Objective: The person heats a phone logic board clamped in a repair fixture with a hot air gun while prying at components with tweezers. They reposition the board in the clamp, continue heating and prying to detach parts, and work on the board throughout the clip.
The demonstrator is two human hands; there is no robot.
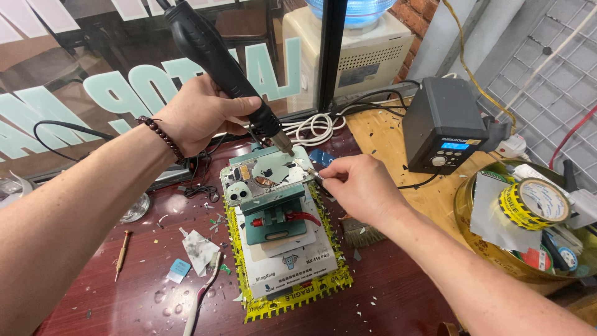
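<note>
My left hand (198, 115) grips a black hot-air gun (219, 59), its metal nozzle aimed down at an opened pale green phone back (264, 171). The phone is clamped in a teal holding fixture (277, 214) with a red lever. That fixture rests on a stack of white boxes over a yellow-edged mat (292, 292). My right hand (360, 186) holds thin metal tweezers (309, 170), their tip touching the phone's right edge close to the nozzle. A beaded bracelet circles my left wrist.
A dark rework station (443, 124) with a lit blue display stands at right on a wooden board. A round tray (476, 242) holds yellow tape rolls and tools. A small screwdriver (122, 252), a blue card and scraps lie on the red-brown table. Coiled white cable sits behind.
</note>
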